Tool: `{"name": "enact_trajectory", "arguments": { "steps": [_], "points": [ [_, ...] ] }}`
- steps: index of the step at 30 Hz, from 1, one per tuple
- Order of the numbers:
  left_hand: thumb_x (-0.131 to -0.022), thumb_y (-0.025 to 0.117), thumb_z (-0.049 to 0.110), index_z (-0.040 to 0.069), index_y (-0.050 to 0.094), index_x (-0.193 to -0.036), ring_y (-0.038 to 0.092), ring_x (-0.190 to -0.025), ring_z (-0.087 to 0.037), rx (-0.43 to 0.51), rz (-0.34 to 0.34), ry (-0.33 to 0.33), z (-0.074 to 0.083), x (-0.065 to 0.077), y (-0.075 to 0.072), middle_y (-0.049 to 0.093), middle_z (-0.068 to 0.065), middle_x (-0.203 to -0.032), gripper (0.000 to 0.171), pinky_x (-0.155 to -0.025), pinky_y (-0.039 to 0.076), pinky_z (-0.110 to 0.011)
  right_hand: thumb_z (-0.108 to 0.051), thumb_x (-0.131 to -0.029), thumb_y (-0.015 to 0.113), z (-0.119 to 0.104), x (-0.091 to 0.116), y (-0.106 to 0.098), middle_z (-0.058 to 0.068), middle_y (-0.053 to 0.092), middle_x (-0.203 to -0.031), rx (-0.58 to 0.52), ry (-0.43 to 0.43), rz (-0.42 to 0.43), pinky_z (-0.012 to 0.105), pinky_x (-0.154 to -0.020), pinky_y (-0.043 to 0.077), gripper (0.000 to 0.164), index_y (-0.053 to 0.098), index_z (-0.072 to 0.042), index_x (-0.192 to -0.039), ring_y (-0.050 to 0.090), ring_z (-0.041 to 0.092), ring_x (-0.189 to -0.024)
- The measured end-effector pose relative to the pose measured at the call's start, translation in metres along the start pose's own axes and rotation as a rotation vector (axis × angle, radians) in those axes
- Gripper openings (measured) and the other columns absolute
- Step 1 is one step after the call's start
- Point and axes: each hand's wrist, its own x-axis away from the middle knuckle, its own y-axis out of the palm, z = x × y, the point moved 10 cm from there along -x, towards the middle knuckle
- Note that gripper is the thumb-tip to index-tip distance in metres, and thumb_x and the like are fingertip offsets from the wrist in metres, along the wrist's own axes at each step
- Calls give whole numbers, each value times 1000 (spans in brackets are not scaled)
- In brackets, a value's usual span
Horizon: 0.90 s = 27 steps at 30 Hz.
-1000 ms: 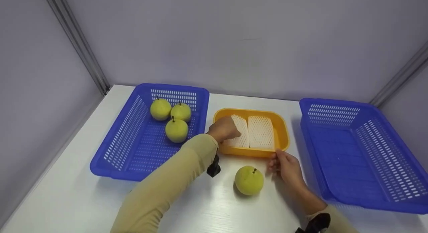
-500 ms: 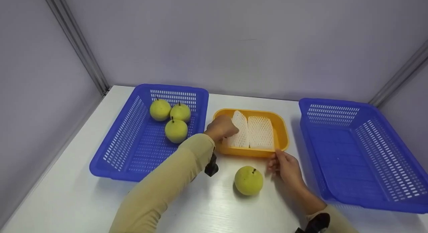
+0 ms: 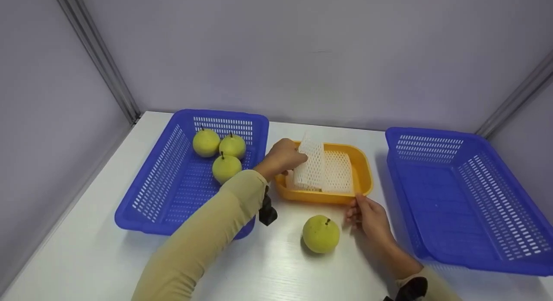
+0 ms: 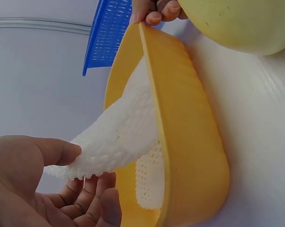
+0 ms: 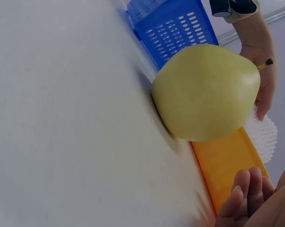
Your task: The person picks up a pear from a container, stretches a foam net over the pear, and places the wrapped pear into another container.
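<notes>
My left hand (image 3: 283,157) pinches a white foam fruit net (image 3: 313,163) between thumb and fingers, its top edge raised above the orange tray (image 3: 319,198). In the left wrist view, the net (image 4: 116,127) slants out over the tray's rim, with more white netting (image 4: 149,182) beneath it. A second stack of foam nets (image 3: 339,171) lies flat in the tray's right half. At the tray's front right corner, my right hand (image 3: 373,219) holds the rim by thumb and curled fingers. A yellow-green pear (image 3: 321,234) stands on the table just left of the right hand.
On the left is a blue basket (image 3: 147,180) with three pears (image 3: 227,168) inside, partly covered by the left forearm. Another blue basket (image 3: 445,206) stands on the right. A pale wall (image 3: 319,55) rises behind the white table (image 3: 276,266).
The left hand has gone from reaching into the tray to lifting a foam net, moving slightly left and up. The right hand and the loose pear have stayed in place.
</notes>
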Motion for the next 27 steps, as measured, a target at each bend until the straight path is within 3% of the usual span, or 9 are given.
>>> {"name": "enact_trajectory", "arguments": {
  "steps": [6,9,14,21,27],
  "points": [
    [-96,66,20,15,34,-67,42,-50,-11,109,58,64,6,4,-15,31,2,-64,44,-49,44,-25,-29,-112,36,-1,4,-1,2,63,-68,-17,20,-3,24,-50,48,44,60,1,-92,60,13,-58],
    [-98,66,23,13,39,-75,43,-55,-11,146,89,97,8,11,-22,36,0,-73,37,-49,40,-23,-31,-112,34,-4,8,-1,3,63,-69,-42,32,-12,25,-52,48,45,60,1,-92,61,14,-60],
    [-98,66,21,9,49,-90,50,-75,-15,209,136,204,13,25,-30,49,-4,-90,23,-60,46,-24,-30,-111,36,-15,17,3,4,63,-70,-111,14,-36,25,-54,49,42,59,-1,-92,62,16,-62],
    [-101,63,22,4,57,-108,60,-97,-21,248,231,383,26,48,-41,61,-9,-104,20,-84,53,-30,-20,-111,39,-44,33,14,5,62,-71,-92,-197,-132,24,-54,49,37,59,3,-89,60,16,-62],
    [-102,63,19,5,57,-110,60,-93,-19,332,268,498,39,75,-41,62,-8,-101,17,-78,53,-27,-13,-110,41,-69,48,24,3,64,-73,-21,-369,-205,23,-55,51,37,54,17,-93,60,13,-66]
  ]
}}
